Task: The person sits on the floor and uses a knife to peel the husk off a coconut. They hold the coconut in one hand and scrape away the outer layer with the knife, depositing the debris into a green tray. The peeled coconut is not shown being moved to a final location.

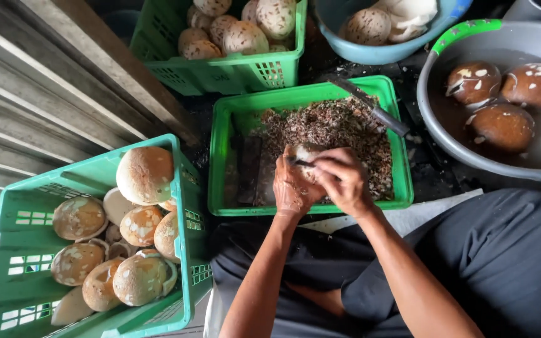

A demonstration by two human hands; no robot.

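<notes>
- While the left hand [292, 186] cups a pale coconut piece [306, 152] over the green tray [402, 181] near its front edge, the right hand [344, 181] pinches a small blade [302, 163] against it.
- The blade sits just beside the left fingers; a slip on the curved shell could likely nick them.
- Peelings [333, 128] fill the tray; a loose knife [370, 106] lies across its back right corner, within elbow reach.

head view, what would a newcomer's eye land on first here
Two hands meet at the centre: the left hand cups a pale coconut piece while the right hand works it with a small blade, over a green tray of brown shavings. A green crate of peeled coconuts sits lower left, and a grey basin of brown ones upper right.
</notes>
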